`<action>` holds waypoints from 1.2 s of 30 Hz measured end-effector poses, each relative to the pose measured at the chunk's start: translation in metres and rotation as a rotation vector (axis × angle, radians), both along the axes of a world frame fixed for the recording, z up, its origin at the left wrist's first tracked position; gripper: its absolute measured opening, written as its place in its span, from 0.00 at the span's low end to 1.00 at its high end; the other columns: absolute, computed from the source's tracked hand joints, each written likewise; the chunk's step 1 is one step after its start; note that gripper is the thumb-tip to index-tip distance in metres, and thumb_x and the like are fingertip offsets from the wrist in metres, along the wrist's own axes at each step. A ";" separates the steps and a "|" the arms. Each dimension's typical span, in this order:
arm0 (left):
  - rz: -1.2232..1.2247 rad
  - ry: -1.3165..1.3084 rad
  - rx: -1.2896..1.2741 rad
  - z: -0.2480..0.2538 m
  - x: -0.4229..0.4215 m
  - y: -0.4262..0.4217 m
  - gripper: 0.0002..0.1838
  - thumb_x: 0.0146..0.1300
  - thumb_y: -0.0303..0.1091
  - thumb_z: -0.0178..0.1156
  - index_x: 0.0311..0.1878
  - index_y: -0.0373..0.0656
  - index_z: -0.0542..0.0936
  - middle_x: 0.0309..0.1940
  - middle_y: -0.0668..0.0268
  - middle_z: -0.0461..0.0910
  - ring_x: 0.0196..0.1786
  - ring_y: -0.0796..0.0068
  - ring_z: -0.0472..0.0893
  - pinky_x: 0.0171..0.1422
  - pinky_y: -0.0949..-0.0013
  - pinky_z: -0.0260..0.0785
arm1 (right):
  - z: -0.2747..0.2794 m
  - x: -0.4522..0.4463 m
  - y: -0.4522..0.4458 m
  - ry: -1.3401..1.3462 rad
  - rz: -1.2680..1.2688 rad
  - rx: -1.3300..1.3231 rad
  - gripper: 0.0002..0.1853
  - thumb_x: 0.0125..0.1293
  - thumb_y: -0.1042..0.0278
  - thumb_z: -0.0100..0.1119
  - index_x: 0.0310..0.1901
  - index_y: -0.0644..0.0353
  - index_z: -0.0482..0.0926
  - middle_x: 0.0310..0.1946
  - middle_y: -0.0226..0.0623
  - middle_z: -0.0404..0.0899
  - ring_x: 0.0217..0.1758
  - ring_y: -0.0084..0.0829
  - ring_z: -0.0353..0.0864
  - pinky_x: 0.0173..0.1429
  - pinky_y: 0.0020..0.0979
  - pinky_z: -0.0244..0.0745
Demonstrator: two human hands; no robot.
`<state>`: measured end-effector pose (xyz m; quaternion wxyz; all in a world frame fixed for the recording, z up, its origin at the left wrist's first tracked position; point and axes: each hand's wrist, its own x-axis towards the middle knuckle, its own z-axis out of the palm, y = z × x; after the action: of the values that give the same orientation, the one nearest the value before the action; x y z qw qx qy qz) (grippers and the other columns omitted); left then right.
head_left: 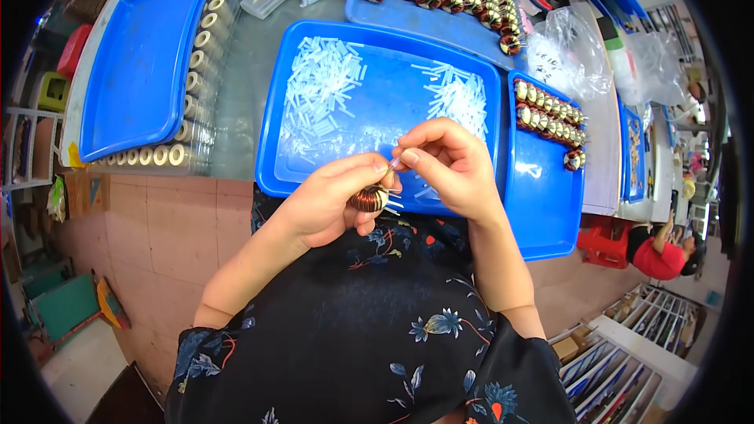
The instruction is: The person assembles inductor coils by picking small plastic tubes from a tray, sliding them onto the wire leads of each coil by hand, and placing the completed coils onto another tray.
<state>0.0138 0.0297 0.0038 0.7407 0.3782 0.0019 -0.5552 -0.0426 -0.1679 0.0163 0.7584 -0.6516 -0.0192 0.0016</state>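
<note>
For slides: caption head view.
Left hand holds a copper-coloured wire-wound ring, right hand pinching beside it, near a blue plastic tray of translucent tubes.

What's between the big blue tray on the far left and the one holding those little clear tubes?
The head view shows pale rings edging the left tray, then a stretch of grey tabletop up to the tube tray.

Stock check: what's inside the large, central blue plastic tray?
Two heaps of short, translucent whitish tubes, left and right, with mostly bare blue tray between. The left hand and right hand cover part of its near side; anything beneath, and the heaps' undersides, can't be seen.
</note>
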 end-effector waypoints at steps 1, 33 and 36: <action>-0.019 0.022 -0.027 -0.002 0.001 0.001 0.13 0.76 0.40 0.51 0.42 0.40 0.76 0.38 0.65 0.76 0.28 0.81 0.74 0.25 0.73 0.69 | 0.002 0.001 -0.002 0.007 0.037 0.016 0.07 0.69 0.79 0.60 0.47 0.68 0.77 0.40 0.39 0.83 0.41 0.27 0.85 0.48 0.30 0.82; -0.015 -1.315 0.452 0.009 -0.009 0.001 0.16 0.56 0.30 0.69 0.44 0.39 0.73 0.33 0.56 0.80 0.36 0.56 0.83 0.40 0.62 0.75 | 0.028 -0.015 0.005 -0.289 0.000 -0.756 0.09 0.55 0.77 0.69 0.39 0.59 0.84 0.36 0.38 0.85 0.39 0.39 0.86 0.43 0.33 0.79; -0.027 -1.358 0.410 0.014 -0.007 0.002 0.16 0.54 0.30 0.69 0.43 0.39 0.73 0.32 0.56 0.80 0.35 0.55 0.83 0.40 0.61 0.75 | 0.038 -0.013 0.005 -0.327 -0.021 -0.782 0.10 0.54 0.77 0.71 0.39 0.60 0.83 0.35 0.38 0.85 0.39 0.39 0.86 0.44 0.33 0.80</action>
<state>0.0069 0.0319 0.0178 0.4852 0.7725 -0.3606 -0.1943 -0.0555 -0.1626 0.0541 0.4411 -0.8820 -0.1305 -0.1022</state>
